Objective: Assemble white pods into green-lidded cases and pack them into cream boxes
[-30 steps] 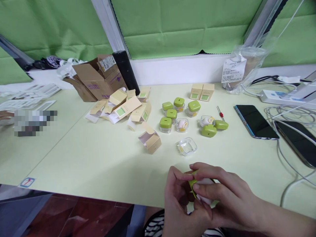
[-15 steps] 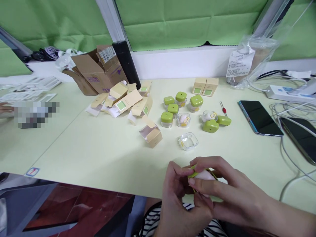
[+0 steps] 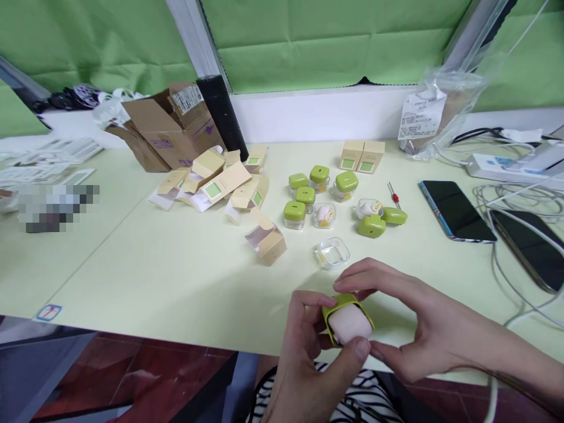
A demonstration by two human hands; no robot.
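Note:
My left hand [image 3: 308, 352] is closed around a green lid [image 3: 342, 301], its open underside turned up toward me. A rounded pale pinkish-white piece [image 3: 351, 324] fills the inside of this lid, and my left thumb rests at its lower edge. My right hand [image 3: 409, 320] spans the lid from the other side, fingertips at the top rim and thumb by the lower right corner. Beyond my hands, a clear lidless container [image 3: 332, 253] stands on the table. Several green-lidded clear containers [image 3: 294, 214] and a lidless one with a pale piece inside [image 3: 325, 215] are farther back.
An opened small carton [image 3: 266, 242] lies left of the containers, near a pile of opened cartons [image 3: 227, 182]. Two upright cartons [image 3: 370, 157] stand at the back. Phones [image 3: 457, 210] and cables [image 3: 496, 264] occupy the right. A cardboard box [image 3: 176, 132] sits back left.
The lid has turned so its pale filling faces up more openly. My right thumb has come off the pale piece, and my right fingers have spread around the rim.

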